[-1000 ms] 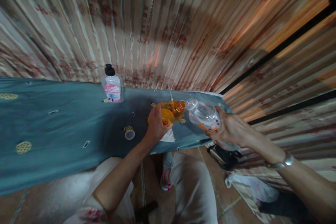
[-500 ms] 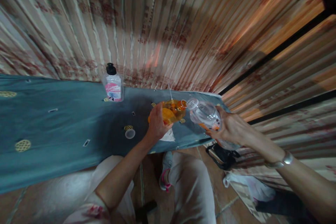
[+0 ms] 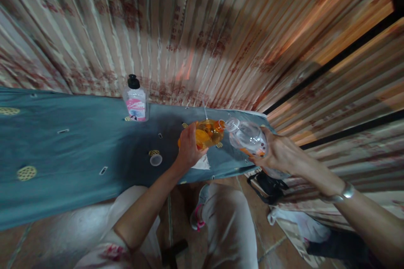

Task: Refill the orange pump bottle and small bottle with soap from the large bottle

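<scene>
My left hand (image 3: pixel 188 147) is wrapped round a bottle of orange liquid (image 3: pixel 210 133), tilted on its side with its neck to the right. My right hand (image 3: pixel 273 151) grips a clear plastic bottle (image 3: pixel 249 138), also tilted, its mouth to the left. The two bottle mouths meet or nearly meet; whether they touch I cannot tell. Orange shows along the clear bottle's lower side. Below the orange bottle, a white paper (image 3: pixel 202 162) lies partly hidden by my left hand. A small round white cap or cup (image 3: pixel 155 160) lies to the left of my left hand.
A pump bottle with a black top and pink label (image 3: pixel 136 105) stands at the back of the blue-green covered table (image 3: pixel 78 143), against the pleated curtain (image 3: pixel 158 33). A black bag (image 3: pixel 268 187) and cloths lie on the floor at right.
The clear bottle and my right hand have shifted very slightly to the right. My left hand keeps its hold on the orange bottle, and a shoe below has moved a little.
</scene>
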A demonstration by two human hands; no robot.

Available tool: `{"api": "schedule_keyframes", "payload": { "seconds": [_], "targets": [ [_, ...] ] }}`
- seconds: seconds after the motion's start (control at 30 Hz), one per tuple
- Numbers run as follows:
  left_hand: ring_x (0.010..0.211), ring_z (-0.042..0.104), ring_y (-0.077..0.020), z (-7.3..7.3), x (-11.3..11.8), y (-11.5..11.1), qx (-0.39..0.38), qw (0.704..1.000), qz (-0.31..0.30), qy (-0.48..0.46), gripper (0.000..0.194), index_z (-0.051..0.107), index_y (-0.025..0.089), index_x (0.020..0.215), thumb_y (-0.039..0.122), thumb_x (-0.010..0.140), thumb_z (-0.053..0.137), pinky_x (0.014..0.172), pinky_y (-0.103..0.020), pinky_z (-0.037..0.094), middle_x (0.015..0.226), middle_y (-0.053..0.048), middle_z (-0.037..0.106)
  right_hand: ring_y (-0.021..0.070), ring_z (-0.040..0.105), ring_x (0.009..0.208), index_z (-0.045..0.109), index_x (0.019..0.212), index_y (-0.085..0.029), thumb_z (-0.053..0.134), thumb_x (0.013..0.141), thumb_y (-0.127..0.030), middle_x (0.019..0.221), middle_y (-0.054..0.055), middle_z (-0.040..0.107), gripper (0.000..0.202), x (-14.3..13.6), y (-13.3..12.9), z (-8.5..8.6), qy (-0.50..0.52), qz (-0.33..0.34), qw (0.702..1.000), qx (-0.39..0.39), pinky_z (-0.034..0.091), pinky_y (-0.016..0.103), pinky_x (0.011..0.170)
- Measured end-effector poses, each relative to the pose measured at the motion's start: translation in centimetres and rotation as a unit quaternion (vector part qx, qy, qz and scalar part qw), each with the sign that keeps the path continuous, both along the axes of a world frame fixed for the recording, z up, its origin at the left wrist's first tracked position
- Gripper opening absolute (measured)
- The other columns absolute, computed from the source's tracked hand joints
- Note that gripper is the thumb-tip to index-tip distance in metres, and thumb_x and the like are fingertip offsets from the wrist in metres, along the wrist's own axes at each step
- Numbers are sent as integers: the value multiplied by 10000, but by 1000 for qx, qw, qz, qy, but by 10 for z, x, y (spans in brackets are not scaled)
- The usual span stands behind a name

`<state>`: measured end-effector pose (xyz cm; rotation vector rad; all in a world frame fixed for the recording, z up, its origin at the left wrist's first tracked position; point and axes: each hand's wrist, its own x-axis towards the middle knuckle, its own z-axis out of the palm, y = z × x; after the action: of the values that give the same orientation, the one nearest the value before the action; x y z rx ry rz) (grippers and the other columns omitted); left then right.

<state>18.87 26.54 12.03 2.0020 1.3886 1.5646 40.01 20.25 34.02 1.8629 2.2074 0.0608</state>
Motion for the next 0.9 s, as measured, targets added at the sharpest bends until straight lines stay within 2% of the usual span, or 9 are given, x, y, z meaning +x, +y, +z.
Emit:
{"api": "schedule_keyframes", "payload": {
  "seconds": [0.5,0.73,0.9],
  "targets": [
    [1257,524,-381,7,-3,-1,0,1000,-10,-5,1043,255,174,1454,196,586,832,1089,-539,400,1374,-188,512,317,713,705,426,1332,-31,597,830,-466,805,156,725,686,-8,1,4,-2,-2,1000,0,422,314,565],
    [1254,523,-373,8,-1,-3,10,1000,-2,-15,1076,254,180,1460,178,561,844,1088,-530,400,1373,-179,517,252,700,631,502,1262,-88,620,765,-509,747,77,719,662,1,4,-4,-10,20,999,43,419,270,531],
    [1245,534,-366,7,-1,-3,11,1000,1,-15,1079,249,188,1462,174,562,843,1074,-526,414,1373,-176,516,271,708,653,511,1256,-83,639,753,-516,743,86,721,676,3,4,-6,-23,18,998,51,425,277,532]
  ]
}}
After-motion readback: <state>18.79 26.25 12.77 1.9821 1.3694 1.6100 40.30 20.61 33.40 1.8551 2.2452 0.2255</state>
